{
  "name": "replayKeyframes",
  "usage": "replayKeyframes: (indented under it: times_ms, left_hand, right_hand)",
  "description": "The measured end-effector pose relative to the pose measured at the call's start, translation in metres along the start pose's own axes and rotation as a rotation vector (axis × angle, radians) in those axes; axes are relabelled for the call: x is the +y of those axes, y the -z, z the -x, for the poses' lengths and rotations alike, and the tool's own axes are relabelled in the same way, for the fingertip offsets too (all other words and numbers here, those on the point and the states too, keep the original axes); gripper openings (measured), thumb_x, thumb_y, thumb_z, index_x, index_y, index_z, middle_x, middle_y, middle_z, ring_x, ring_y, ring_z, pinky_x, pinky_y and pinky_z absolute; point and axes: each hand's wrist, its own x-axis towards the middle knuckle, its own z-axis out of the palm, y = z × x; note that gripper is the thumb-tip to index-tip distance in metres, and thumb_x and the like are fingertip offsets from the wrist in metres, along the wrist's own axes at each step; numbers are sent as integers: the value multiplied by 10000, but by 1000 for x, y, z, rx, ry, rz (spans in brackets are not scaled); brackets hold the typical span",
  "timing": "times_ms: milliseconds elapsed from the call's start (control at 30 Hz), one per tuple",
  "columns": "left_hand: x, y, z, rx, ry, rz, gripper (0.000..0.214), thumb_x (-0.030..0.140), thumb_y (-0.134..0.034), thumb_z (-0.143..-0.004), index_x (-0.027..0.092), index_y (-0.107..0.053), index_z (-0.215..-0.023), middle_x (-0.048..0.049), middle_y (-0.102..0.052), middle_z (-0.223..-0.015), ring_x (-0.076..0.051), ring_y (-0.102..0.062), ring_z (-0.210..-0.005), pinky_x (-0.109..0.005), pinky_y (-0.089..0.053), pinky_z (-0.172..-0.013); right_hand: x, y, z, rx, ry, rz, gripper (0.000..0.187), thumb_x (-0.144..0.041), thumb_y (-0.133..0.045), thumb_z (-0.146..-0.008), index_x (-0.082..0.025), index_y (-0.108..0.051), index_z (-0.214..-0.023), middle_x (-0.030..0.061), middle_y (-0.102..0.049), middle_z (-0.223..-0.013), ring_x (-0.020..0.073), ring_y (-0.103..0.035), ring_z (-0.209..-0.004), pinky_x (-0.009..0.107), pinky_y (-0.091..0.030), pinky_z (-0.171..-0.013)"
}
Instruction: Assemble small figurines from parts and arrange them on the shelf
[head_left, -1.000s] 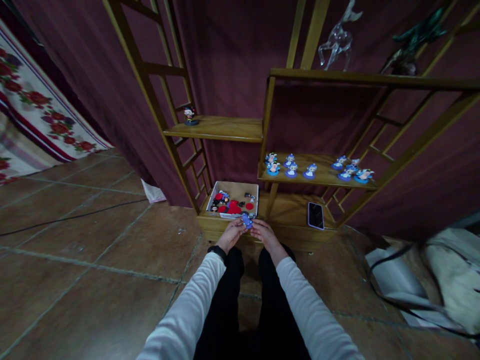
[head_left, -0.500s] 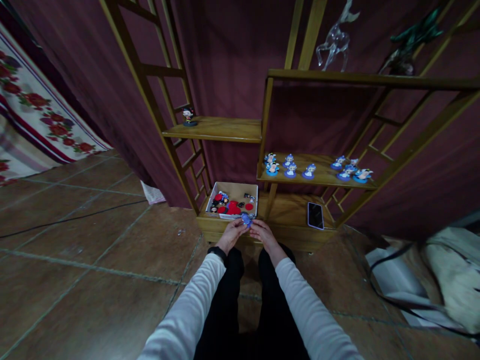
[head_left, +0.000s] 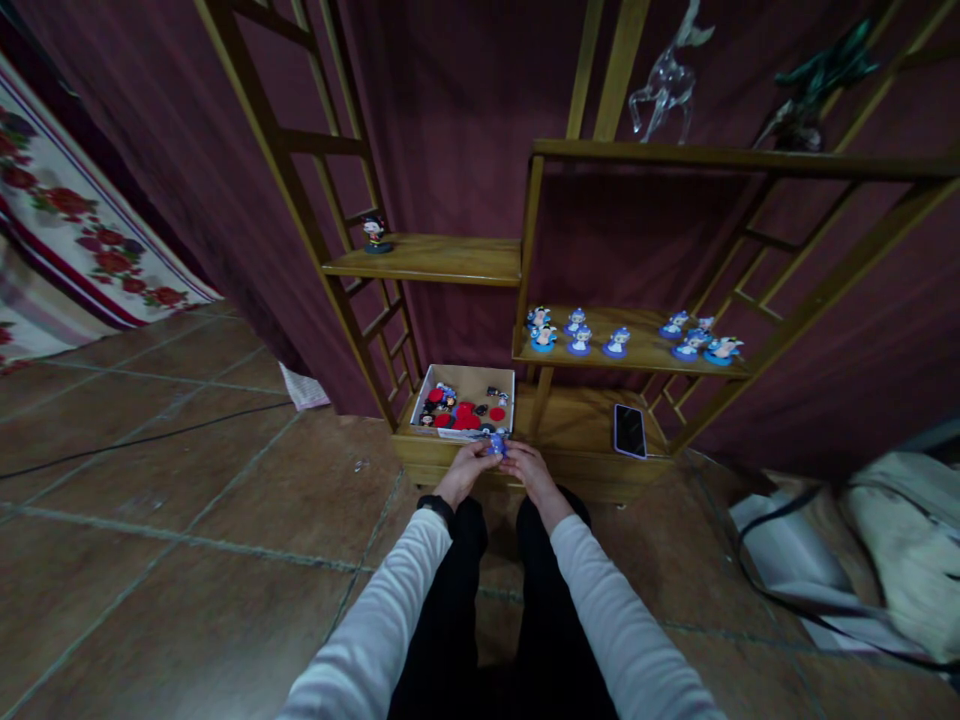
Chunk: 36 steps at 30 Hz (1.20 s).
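Note:
My left hand and my right hand meet in front of me, both pinched on a small blue figurine held between them. They hover just in front of a white box that holds red and dark small pieces, on the bottom wooden shelf. Several blue figurines stand in a row on the middle shelf. One dark-haired figurine stands alone on the upper left shelf.
A phone lies on the bottom shelf to the right of the box. A glass deer and a dark green ornament top the rack. A grey bag lies on the tiled floor at right; a cable crosses the floor at left.
Both hands have closed in tighter around the blue figurine and lifted slightly toward the box; the view has shifted a little.

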Motion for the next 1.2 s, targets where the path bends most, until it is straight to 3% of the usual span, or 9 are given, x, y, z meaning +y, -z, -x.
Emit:
replayKeyframes:
  times_ms: [267,600,767,967,1200]
  left_hand:
    - [3,1,3,9,71,187,225,108,-689,-673,104,-627,-889,-83,-661,-816,-142,-631,-725,-313,-500,-780]
    - [-2,5,0,75,9,219,229,46,-674,-666,115,-600,-871,-41,-641,-734,-120,-633,-678,-282,-536,-720]
    - [-3,7,-2,101,11,239,294,10,-671,-652,114,-603,-919,-48,-653,-760,-122,-641,-695,-270,-540,-714]
    - [-2,5,-1,92,55,221,307,20,-701,-630,97,-625,-917,-76,-673,-789,-137,-651,-701,-276,-538,-724]
    - [2,5,0,90,99,227,188,135,-671,-711,97,-610,-884,-86,-675,-735,-147,-657,-645,-311,-544,-706]
  right_hand:
    - [-2,2,0,38,38,-20,179,-174,-637,-601,-159,-637,-780,5,-648,-584,126,-605,-535,284,-524,-616]
    - [-1,3,3,-75,35,-43,318,-264,-726,-549,-169,-645,-841,23,-687,-731,143,-639,-694,289,-503,-731]
    - [1,1,3,-81,13,63,334,-259,-731,-522,-182,-657,-838,-12,-667,-667,103,-600,-595,252,-482,-670]
    - [6,2,-3,8,36,86,331,-265,-727,-511,-173,-655,-820,-26,-625,-576,100,-570,-530,252,-474,-610]
    - [4,4,-3,39,60,40,303,-266,-716,-534,-162,-642,-808,-15,-623,-557,98,-568,-511,244,-486,-571]
